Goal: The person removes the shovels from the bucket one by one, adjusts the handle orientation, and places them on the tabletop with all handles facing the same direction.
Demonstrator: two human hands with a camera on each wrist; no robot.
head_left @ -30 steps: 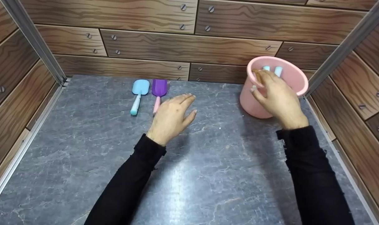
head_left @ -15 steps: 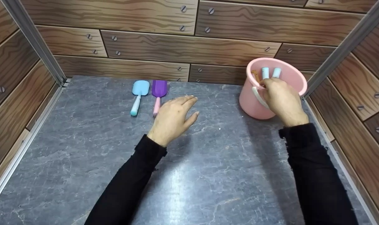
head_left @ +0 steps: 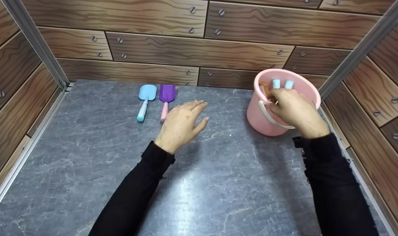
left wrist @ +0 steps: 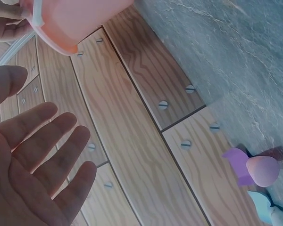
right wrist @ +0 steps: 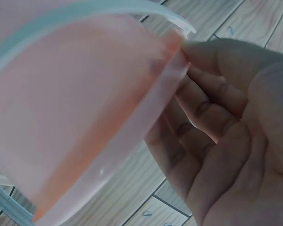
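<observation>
Booth (head_left: pixel 228 157) w/ wood-print panels (head_left: pixel 159 49)

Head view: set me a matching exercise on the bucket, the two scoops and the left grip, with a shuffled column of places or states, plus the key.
1. bucket
2. blue scoop
3. purple scoop
4. left grip

A. has a pink handle
B. fingers apart, holding nothing
C. pinched by the right grip
D. lies to the left of the other scoop

Pairs: 1-C, 2-D, 3-A, 4-B
</observation>
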